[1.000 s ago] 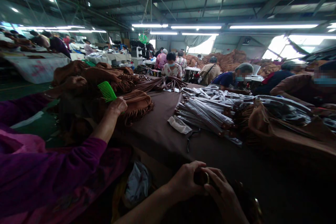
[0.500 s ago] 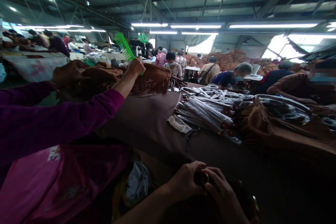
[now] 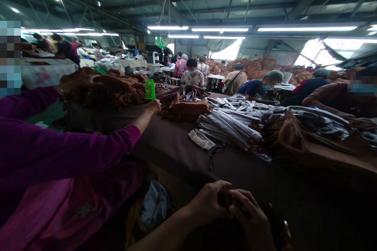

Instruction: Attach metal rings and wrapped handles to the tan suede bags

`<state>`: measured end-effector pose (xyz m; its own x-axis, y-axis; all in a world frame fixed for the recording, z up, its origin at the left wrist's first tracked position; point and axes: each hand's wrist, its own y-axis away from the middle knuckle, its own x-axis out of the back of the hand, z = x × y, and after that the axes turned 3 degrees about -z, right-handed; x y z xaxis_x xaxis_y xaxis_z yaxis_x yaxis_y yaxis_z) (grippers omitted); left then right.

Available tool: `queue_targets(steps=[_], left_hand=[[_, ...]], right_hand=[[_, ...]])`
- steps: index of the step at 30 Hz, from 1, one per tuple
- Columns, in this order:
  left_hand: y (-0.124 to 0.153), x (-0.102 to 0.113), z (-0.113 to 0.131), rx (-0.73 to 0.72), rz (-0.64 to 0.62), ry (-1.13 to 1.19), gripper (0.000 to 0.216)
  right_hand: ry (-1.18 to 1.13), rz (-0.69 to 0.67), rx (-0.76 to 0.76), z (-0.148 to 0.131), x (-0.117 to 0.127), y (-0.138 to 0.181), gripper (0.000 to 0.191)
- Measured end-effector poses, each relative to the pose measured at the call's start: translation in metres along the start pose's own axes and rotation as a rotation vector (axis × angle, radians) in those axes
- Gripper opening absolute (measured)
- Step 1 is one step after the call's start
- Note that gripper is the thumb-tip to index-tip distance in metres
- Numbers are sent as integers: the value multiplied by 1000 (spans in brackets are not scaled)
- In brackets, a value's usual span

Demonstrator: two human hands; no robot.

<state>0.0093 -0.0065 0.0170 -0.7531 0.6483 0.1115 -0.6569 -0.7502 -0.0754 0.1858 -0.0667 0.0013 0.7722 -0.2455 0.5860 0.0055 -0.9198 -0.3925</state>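
Gripping a small dark piece [image 3: 225, 199] at the near edge of the tabletop [image 3: 176, 145], the left hand [image 3: 207, 204] and right hand [image 3: 250, 219] met over it, fingers curled and pinching it between them; what the piece was could not be made out. Toward the tabletop's left edge a co-worker's hand [image 3: 154, 106] in a purple sleeve [image 3: 73, 149] held a green comb [image 3: 150, 89] upright beside a brown fringed bag [image 3: 188, 108]. Wrapped bundles [image 3: 229, 125] lay mid-tabletop.
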Motion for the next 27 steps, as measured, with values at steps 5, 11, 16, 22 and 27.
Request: queue_targets(steps=[5, 11, 16, 22, 27], left_hand=[[-3, 3, 1, 0, -7, -12, 77], [-7, 6, 4, -3, -3, -23, 75], [-8, 6, 3, 0, -11, -12, 74], [-8, 6, 4, -53, -13, -6, 74], [-6, 6, 5, -56, -7, -32, 71]], right_hand=[[72, 63, 64, 4, -6, 1, 20], [51, 81, 52, 4, -5, -4, 24], [63, 89, 96, 3, -2, -6, 18], [115, 63, 161, 7, -7, -10, 28], [130, 115, 160, 3, -9, -8, 24]])
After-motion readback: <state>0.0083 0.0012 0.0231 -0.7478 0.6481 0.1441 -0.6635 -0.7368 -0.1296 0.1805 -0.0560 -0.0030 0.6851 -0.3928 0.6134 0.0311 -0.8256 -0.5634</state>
